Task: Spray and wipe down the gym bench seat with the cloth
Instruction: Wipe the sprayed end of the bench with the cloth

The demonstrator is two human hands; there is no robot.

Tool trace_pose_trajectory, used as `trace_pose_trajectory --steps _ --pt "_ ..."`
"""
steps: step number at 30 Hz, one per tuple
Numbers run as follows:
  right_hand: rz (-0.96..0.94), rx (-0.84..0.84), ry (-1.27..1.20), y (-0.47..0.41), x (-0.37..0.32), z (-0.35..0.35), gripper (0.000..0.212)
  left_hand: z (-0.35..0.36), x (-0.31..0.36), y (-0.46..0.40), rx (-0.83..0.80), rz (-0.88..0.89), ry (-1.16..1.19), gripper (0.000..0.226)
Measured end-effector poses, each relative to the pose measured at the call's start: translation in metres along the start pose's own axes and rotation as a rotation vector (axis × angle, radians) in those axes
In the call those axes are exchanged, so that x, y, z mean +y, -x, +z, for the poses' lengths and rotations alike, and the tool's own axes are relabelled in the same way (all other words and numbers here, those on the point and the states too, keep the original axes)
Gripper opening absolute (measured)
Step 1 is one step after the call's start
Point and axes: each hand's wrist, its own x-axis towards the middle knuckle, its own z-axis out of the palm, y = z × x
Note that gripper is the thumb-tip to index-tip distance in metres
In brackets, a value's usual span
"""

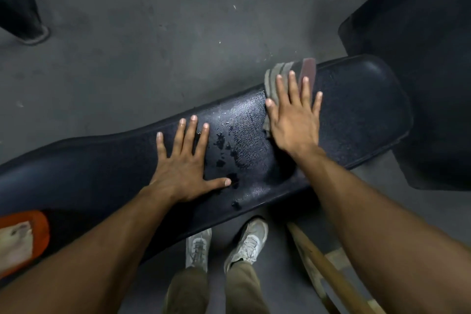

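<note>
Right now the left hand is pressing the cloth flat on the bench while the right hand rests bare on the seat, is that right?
Not quite: the hands are swapped. The head view shows the right hand pressing the cloth flat on the bench, while the left hand rests bare.

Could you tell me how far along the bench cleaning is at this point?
Spraying looks done: droplets sit on the bench seat. In hand: the right hand presses the cloth flat, the left hand braces. Left: the wet patch mid-seat.
</note>
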Motion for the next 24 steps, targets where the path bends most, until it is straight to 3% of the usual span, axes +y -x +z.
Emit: trace_pose_trajectory --steps 5,9,16,20,24 --pt "-0.303 -0.082 0.043 0.006 -0.062 0.005 0.064 -0.001 0.002 0.002 -0.007 -0.011 0.009 0.132" --pt "-0.47 -0.087 0.066 0.014 -0.055 0.011 0.062 -0.001 0.002 0.001 0.004 -0.007 0.006 0.132" --pt "-0.19 -0.032 0.07 -0.018 0.016 -0.012 0.061 0.004 -0.001 0.002 0.08 0.013 0.005 0.132" --pt "-0.094 -0.096 0.049 -0.023 -0.018 -0.009 0.064 0.007 -0.003 0.001 0.107 0.02 0.022 0.133" --pt "-0.246 -0.151 0.039 -0.011 -0.074 -0.002 0.063 0.008 -0.004 0.002 0.118 0.033 0.04 0.133"
